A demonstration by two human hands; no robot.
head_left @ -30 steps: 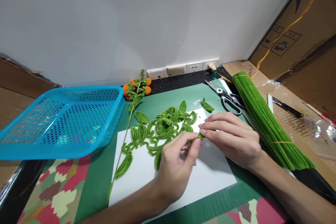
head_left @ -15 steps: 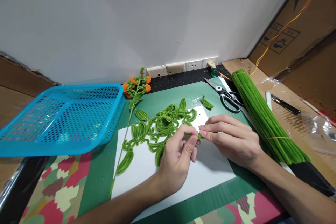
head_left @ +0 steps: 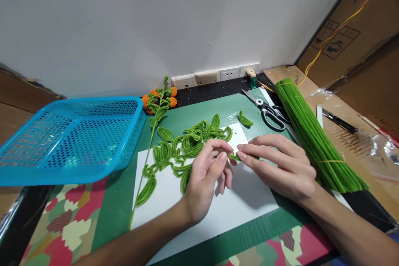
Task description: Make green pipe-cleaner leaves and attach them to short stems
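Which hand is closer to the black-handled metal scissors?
Right. The right hand is just on the near side of the scissors' handles; the left hand is farther away, nearer and to the left.

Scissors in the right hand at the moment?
No, the scissors lie apart from it, near the green bundle, while the right hand pinches a small green piece.

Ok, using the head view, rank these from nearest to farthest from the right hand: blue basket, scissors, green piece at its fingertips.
1. Green piece: touching, pinched by the right hand.
2. Scissors: just beyond that hand.
3. Blue basket: far over on the left side.
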